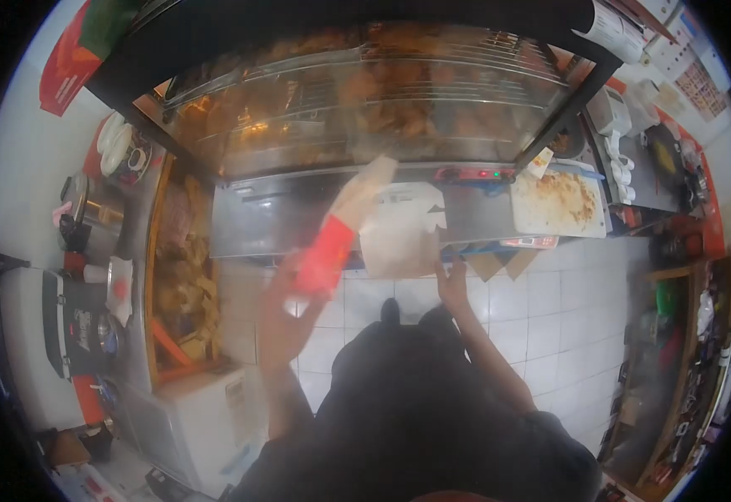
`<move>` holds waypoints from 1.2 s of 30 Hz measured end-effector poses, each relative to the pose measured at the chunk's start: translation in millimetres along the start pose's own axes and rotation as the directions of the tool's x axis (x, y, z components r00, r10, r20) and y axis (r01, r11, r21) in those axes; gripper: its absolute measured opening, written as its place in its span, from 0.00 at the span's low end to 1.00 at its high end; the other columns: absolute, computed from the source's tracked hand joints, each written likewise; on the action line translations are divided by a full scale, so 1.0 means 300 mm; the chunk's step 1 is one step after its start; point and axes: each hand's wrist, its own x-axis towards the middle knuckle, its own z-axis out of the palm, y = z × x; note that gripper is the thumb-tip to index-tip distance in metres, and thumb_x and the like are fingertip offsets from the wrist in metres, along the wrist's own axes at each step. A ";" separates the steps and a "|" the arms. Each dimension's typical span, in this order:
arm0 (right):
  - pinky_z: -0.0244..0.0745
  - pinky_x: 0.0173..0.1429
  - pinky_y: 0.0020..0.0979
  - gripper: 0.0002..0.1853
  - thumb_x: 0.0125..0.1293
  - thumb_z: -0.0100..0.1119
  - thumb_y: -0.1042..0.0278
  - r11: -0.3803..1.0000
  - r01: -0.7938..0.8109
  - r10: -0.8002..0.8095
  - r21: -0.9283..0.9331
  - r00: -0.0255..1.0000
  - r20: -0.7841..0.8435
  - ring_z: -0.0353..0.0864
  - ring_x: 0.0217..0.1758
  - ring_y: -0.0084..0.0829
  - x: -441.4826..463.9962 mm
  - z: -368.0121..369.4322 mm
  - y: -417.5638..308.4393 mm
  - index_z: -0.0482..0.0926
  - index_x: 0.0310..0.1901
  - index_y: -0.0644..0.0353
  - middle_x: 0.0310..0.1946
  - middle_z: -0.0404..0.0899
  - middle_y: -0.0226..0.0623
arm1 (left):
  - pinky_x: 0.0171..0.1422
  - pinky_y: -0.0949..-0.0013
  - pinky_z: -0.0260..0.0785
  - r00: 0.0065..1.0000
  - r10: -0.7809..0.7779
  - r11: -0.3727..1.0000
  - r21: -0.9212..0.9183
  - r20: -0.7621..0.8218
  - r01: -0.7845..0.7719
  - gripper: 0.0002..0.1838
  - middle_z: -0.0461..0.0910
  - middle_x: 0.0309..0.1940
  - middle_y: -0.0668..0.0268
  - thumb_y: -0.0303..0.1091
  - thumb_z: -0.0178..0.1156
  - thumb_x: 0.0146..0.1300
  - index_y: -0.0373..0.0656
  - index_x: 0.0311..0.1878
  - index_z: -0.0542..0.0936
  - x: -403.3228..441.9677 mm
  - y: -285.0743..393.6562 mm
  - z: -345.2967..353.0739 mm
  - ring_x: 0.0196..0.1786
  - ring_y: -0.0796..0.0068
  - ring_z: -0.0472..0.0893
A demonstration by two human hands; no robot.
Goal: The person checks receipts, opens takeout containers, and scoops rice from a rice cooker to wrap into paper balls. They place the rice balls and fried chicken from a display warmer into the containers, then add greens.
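Note:
My left hand [292,314] is closed round a long red-and-beige object [329,253]. Motion smears it, so its kind is unclear. Its beige end points up toward the glass of a display warmer [382,100] with browned food on wire shelves. Under that end, a pale sheet or flattened paper box [403,238] lies on the metal counter ledge [273,217] and hangs over its front edge. At its lower right corner is my right hand [451,283], fingers drawn together at the edge; whether they pinch it is hard to see.
Right of the ledge lies a white cutting board [554,205] with brown crumbs. Brown cardboard pieces [499,263] stick out below. At left stands a wooden-framed bin [185,284] with yellowish contents, beside a white cabinet [202,422]. Shelves [675,368] line the right side.

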 end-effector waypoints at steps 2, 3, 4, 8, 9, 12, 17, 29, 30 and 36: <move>0.76 0.54 0.31 0.30 0.81 0.46 0.55 0.813 -0.150 0.033 0.563 0.977 0.212 0.78 0.50 0.32 0.039 -0.242 -0.305 0.55 0.76 0.60 0.55 0.70 0.43 | 0.58 0.72 0.71 0.996 -0.028 0.989 -0.140 0.082 0.039 0.31 0.82 0.58 0.56 0.23 0.66 0.62 0.38 0.70 0.72 0.019 0.028 0.088 0.48 0.77 0.82; 0.75 0.49 0.29 0.29 0.81 0.44 0.55 0.715 -0.148 -0.010 0.683 0.975 0.222 0.77 0.45 0.28 0.048 -0.326 -0.434 0.55 0.76 0.60 0.52 0.70 0.40 | 0.57 0.72 0.71 0.987 -0.028 0.972 -0.226 0.158 0.064 0.32 0.81 0.61 0.55 0.23 0.65 0.63 0.39 0.72 0.71 0.028 0.030 0.130 0.48 0.78 0.82; 0.75 0.45 0.26 0.28 0.82 0.42 0.55 0.599 -0.143 -0.051 0.788 0.975 0.216 0.76 0.40 0.24 0.059 -0.385 -0.532 0.56 0.76 0.60 0.49 0.70 0.37 | 0.56 0.73 0.71 0.972 -0.015 0.947 -0.309 0.235 0.089 0.33 0.80 0.63 0.55 0.24 0.65 0.64 0.40 0.73 0.70 0.036 0.032 0.176 0.47 0.79 0.81; 0.71 0.37 0.23 0.26 0.83 0.41 0.56 0.585 -0.045 -0.026 0.809 0.997 0.074 0.72 0.33 0.17 0.104 -0.506 -0.669 0.59 0.75 0.59 0.45 0.70 0.33 | 0.43 0.70 0.72 0.988 -0.042 0.947 -0.309 0.150 0.087 0.20 0.87 0.38 0.57 0.30 0.60 0.69 0.41 0.63 0.80 0.063 0.094 0.321 0.32 0.76 0.80; 0.70 0.35 0.22 0.25 0.83 0.40 0.56 0.658 0.017 0.009 0.753 1.000 -0.030 0.71 0.32 0.16 0.108 -0.519 -0.674 0.60 0.73 0.59 0.44 0.70 0.32 | 0.40 0.69 0.72 0.995 0.001 0.953 -0.302 0.097 0.028 0.17 0.87 0.32 0.59 0.28 0.58 0.69 0.41 0.59 0.83 0.078 0.109 0.340 0.30 0.75 0.81; 0.68 0.33 0.23 0.19 0.81 0.47 0.60 0.610 -0.100 0.193 0.786 0.981 -0.024 0.70 0.32 0.17 0.115 -0.552 -0.658 0.69 0.66 0.60 0.41 0.69 0.30 | 0.50 0.76 0.70 0.986 0.037 0.957 -0.289 0.160 0.011 0.15 0.87 0.39 0.61 0.28 0.59 0.71 0.36 0.57 0.84 0.112 0.135 0.361 0.39 0.81 0.79; 0.71 0.35 0.28 0.15 0.69 0.64 0.67 0.894 0.294 -0.300 0.336 0.953 -0.037 0.72 0.34 0.26 0.102 -0.682 -0.644 0.81 0.54 0.62 0.40 0.68 0.36 | 0.36 0.77 0.60 0.939 0.326 0.893 -0.363 0.107 -0.268 0.25 0.71 0.22 0.71 0.22 0.58 0.64 0.33 0.66 0.74 0.143 0.130 0.389 0.28 0.85 0.68; 0.80 0.47 0.39 0.34 0.71 0.59 0.51 0.863 0.505 -0.497 -0.010 0.852 0.167 0.82 0.52 0.46 0.085 -0.845 -0.600 0.63 0.73 0.57 0.56 0.70 0.47 | 0.44 0.72 0.76 0.845 0.004 0.949 -0.267 0.535 0.165 0.14 0.84 0.43 0.61 0.38 0.63 0.70 0.37 0.51 0.81 0.210 0.000 0.182 0.42 0.75 0.84; 0.79 0.47 0.39 0.33 0.74 0.54 0.49 0.869 0.492 -0.494 0.049 0.863 0.103 0.82 0.51 0.46 0.097 -0.852 -0.563 0.62 0.73 0.58 0.55 0.71 0.48 | 0.44 0.72 0.77 0.867 0.009 0.888 -0.404 0.497 0.222 0.15 0.85 0.44 0.62 0.39 0.64 0.70 0.38 0.52 0.81 0.197 -0.010 0.147 0.41 0.74 0.84; 0.77 0.50 0.39 0.31 0.81 0.38 0.43 0.875 -0.098 -0.060 0.475 0.950 0.307 0.82 0.46 0.43 0.076 -0.811 -0.497 0.63 0.70 0.62 0.43 0.78 0.51 | 0.51 0.64 0.79 0.812 0.243 0.687 -0.685 0.530 0.242 0.21 0.84 0.49 0.62 0.42 0.66 0.69 0.38 0.58 0.79 0.151 -0.247 0.301 0.48 0.70 0.84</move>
